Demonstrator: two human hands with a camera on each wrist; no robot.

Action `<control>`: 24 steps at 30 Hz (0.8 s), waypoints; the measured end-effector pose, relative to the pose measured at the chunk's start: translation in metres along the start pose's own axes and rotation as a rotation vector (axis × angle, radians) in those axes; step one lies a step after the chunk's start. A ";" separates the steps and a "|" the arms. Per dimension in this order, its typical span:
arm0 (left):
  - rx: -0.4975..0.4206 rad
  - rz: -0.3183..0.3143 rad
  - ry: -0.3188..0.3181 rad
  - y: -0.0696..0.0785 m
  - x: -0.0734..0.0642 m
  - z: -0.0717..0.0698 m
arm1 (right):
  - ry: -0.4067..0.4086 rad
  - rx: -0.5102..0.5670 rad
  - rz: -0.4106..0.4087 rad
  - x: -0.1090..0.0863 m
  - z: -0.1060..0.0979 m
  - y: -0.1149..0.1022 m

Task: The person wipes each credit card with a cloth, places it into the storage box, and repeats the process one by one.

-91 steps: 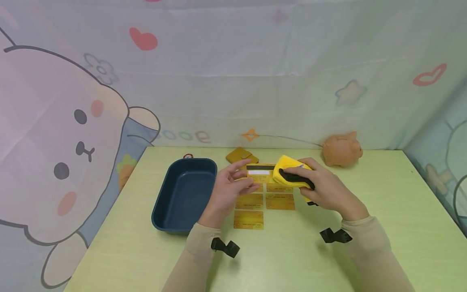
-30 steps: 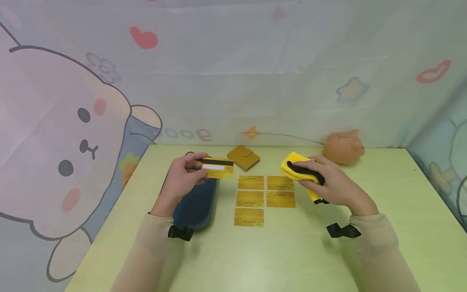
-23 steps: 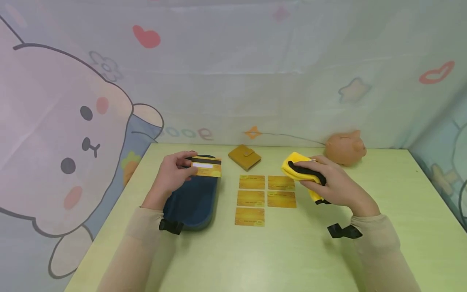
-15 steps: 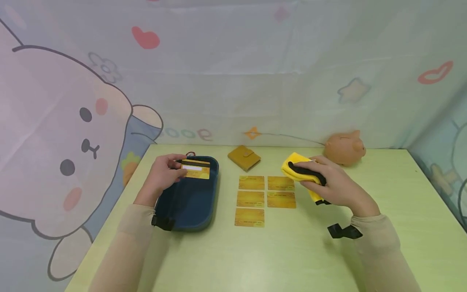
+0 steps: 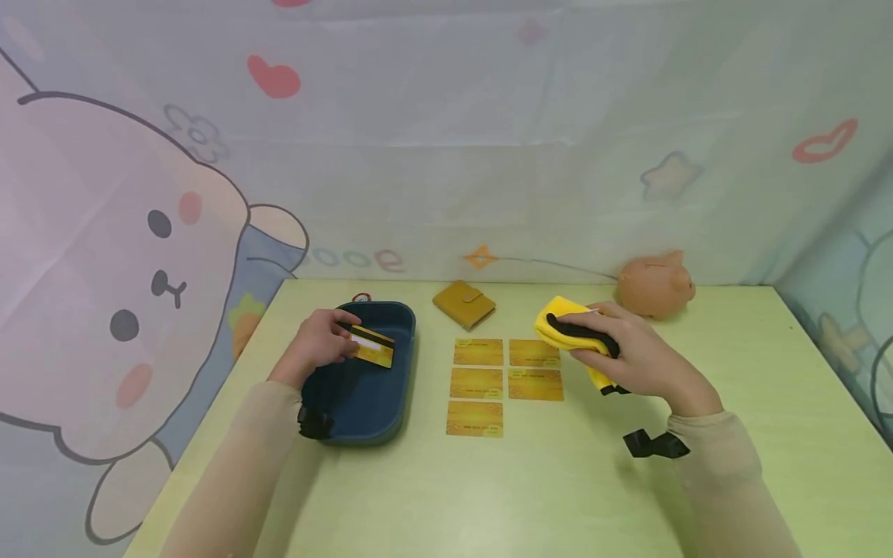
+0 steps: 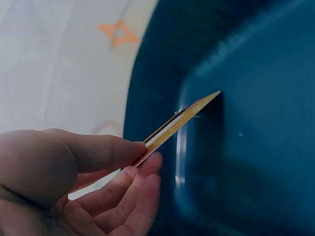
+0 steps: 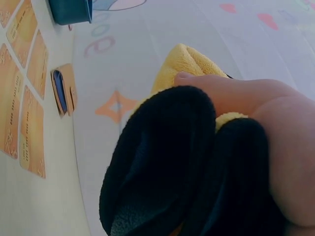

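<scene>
My left hand [image 5: 322, 339] pinches a yellow bank card [image 5: 375, 347] by its left end, thumb on one face and fingers behind. The card shows a dark stripe and a white strip, and it tilts over the inside of a dark blue tray [image 5: 363, 430]. Seen edge-on in the left wrist view, the card [image 6: 184, 118] slants up from the fingertips. My right hand [image 5: 631, 349] grips a folded yellow cloth [image 5: 558, 322] with black trim, above the table right of the laid-out cards. In the right wrist view, dark folds of the cloth [image 7: 152, 157] hide most of the fingers.
Several yellow cards [image 5: 474, 419] lie face up in two columns mid-table. Behind them sits a tan wallet [image 5: 463, 304]. At the back right stands an orange piggy bank [image 5: 654, 285]. A small red-and-white round item [image 5: 360, 297] shows behind the tray. A printed curtain [image 5: 488, 155] hangs behind the table.
My left hand has carried the card left from beside the cloth to over the tray, then lowered and tilted it. The right hand has drawn slightly right with the cloth.
</scene>
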State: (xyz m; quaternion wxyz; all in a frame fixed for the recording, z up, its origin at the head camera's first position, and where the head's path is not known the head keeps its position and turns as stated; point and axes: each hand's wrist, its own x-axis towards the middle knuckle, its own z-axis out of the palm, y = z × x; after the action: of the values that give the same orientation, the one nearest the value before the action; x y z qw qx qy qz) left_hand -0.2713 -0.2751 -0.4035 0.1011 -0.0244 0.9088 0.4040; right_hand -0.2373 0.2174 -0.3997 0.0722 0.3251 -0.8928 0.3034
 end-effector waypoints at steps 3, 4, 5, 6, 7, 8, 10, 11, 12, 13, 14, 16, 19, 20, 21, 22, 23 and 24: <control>0.025 -0.018 -0.002 0.000 0.004 0.004 | -0.001 0.002 0.000 0.000 0.000 0.000; 0.031 -0.025 -0.001 0.000 0.006 0.005 | -0.003 0.006 0.002 0.000 0.000 0.000; 0.038 -0.028 -0.002 0.001 0.007 0.006 | -0.005 0.007 0.002 0.000 -0.001 0.000; 0.043 -0.033 -0.003 0.001 0.008 0.007 | -0.007 0.008 0.002 0.000 -0.001 0.000; 0.052 -0.033 -0.006 0.001 0.009 0.008 | -0.011 0.010 0.003 0.000 -0.001 0.000; 0.076 -0.032 -0.008 0.001 0.010 0.008 | -0.015 0.012 0.004 0.000 -0.001 0.000; 0.132 -0.024 -0.009 0.002 0.011 0.010 | -0.019 0.018 0.003 0.000 -0.002 0.000; 0.166 -0.016 -0.008 0.002 0.011 0.011 | -0.021 0.019 0.002 0.000 -0.002 0.000; 0.202 -0.010 -0.006 0.003 0.012 0.012 | -0.021 0.021 -0.001 0.000 -0.001 0.000; 0.240 -0.001 -0.004 0.003 0.013 0.013 | -0.021 0.022 -0.003 0.000 -0.001 0.000; 0.275 0.005 -0.001 0.003 0.014 0.014 | -0.019 0.023 -0.006 0.000 -0.001 0.000; 0.323 0.014 0.008 0.003 0.016 0.017 | -0.014 0.022 -0.011 0.000 -0.001 0.001; 0.381 0.021 0.025 0.003 0.020 0.021 | -0.012 0.022 -0.017 0.000 0.000 0.001; 0.392 0.019 0.030 0.003 0.021 0.022 | -0.012 0.021 -0.018 0.000 0.000 0.001; 0.403 0.018 0.034 0.003 0.022 0.023 | -0.013 0.021 -0.018 -0.001 -0.001 0.001; 0.412 0.016 0.037 0.003 0.023 0.024 | -0.014 0.019 -0.020 -0.001 -0.001 0.001; 0.417 0.011 0.039 0.003 0.023 0.025 | -0.015 0.017 -0.021 -0.001 -0.001 0.001; 0.421 0.006 0.039 0.003 0.024 0.025 | -0.016 0.016 -0.022 -0.001 -0.001 0.001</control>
State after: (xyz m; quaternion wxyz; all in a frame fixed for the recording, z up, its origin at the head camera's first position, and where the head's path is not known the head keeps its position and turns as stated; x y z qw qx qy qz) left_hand -0.2908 -0.2534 -0.4227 0.0849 -0.0078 0.9750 0.2050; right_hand -0.2371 0.2189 -0.3993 0.0658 0.3378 -0.8873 0.3069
